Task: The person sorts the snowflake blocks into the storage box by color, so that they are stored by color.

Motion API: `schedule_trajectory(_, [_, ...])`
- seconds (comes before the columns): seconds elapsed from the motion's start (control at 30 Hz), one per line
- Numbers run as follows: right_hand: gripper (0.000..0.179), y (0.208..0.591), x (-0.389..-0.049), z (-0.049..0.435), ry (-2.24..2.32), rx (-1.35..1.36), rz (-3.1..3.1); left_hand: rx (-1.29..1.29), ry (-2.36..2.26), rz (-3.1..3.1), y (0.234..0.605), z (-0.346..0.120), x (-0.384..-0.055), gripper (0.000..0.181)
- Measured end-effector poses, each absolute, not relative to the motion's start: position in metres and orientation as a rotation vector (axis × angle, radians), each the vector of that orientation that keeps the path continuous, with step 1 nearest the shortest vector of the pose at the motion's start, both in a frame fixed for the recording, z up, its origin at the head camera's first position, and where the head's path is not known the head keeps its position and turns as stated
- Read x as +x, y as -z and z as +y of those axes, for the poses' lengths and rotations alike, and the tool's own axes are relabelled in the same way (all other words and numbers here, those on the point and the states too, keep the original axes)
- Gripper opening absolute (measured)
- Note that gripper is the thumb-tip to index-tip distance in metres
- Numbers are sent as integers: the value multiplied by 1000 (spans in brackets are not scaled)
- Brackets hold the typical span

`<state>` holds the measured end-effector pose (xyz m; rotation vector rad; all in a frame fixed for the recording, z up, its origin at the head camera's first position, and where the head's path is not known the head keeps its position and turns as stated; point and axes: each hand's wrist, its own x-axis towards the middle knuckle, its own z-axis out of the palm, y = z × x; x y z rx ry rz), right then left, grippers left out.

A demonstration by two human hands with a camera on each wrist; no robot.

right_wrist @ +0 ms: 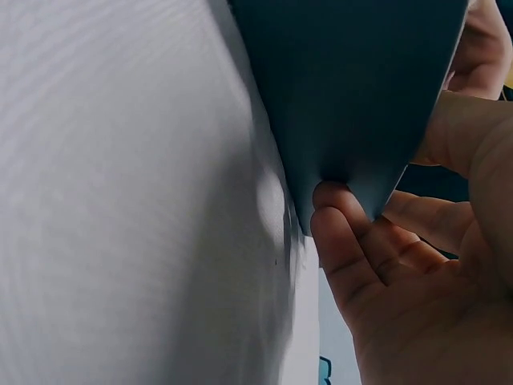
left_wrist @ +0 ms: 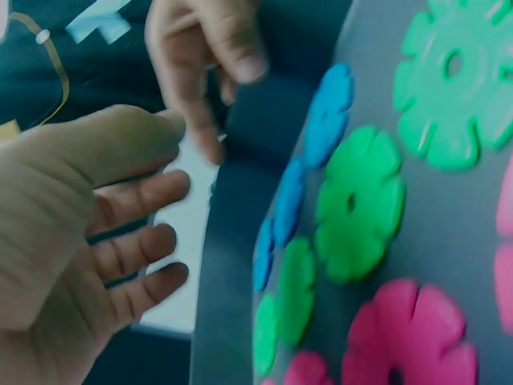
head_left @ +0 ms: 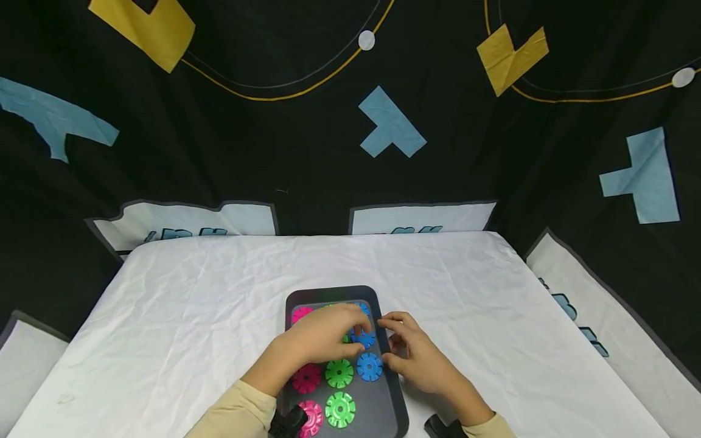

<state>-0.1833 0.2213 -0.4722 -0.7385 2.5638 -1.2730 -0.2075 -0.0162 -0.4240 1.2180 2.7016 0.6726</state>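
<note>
A dark grey tray (head_left: pixel 402 406) holds rows of flat notched plastic discs: pink (head_left: pixel 306 378), green (head_left: pixel 339 374) and blue (head_left: pixel 369 367). Over the tray's middle, my left hand (head_left: pixel 328 331) hangs with fingers loosely bent, covering some discs in the head view. Nothing shows between its thumb and fingers in the left wrist view. My right hand (head_left: pixel 418 356) is at the tray's right side, thumb and forefinger near the rim. From the right wrist, its fingertips (right_wrist: pixel 330 196) rest against the tray's outer wall (right_wrist: pixel 337 96).
The tray lies on a white cloth (head_left: pixel 191 316) covering the table. A black curtain (head_left: pixel 306 146) with blue and yellow cut-out shapes hangs behind. Dark wrist straps show below both hands, beside the near part of the tray.
</note>
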Motion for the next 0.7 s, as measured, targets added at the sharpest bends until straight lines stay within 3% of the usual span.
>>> schedule_trajectory(0.23, [59,473,-182,219,1271,-721,2596,1149,-1031,2791,417,-55,-195,17])
schedule_trajectory(0.7, [59,472,-180,219,1300,-710,2555,972,-1340,2821,433,-126,-147,33])
